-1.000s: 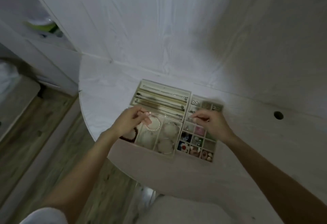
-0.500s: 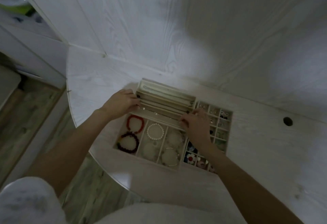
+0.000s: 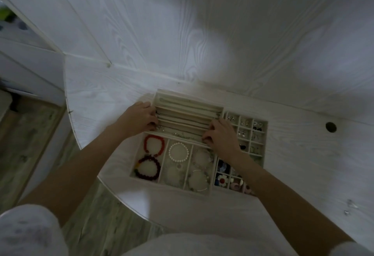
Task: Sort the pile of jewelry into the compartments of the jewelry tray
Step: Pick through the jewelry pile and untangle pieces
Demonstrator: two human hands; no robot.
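Where both hands' curled fingers [image 3: 206, 138] meet the necklace [image 3: 183, 134] slot, grip unclear, right forearm hiding tray [image 3: 265, 134] cells

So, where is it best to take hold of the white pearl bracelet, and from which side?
Probably from straight above, pinching the bead strand at the near part of the loop. The white pearl bracelet lies flat as an open ring in the middle compartment of the tray, with walls close on both sides, so a sideways approach looks blocked. Both hands are busy farther back.

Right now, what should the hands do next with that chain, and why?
Probably lower it flat into the long slot. The left hand and right hand pinch the chain at opposite ends, stretched along the nearest slot of the necklace tray.
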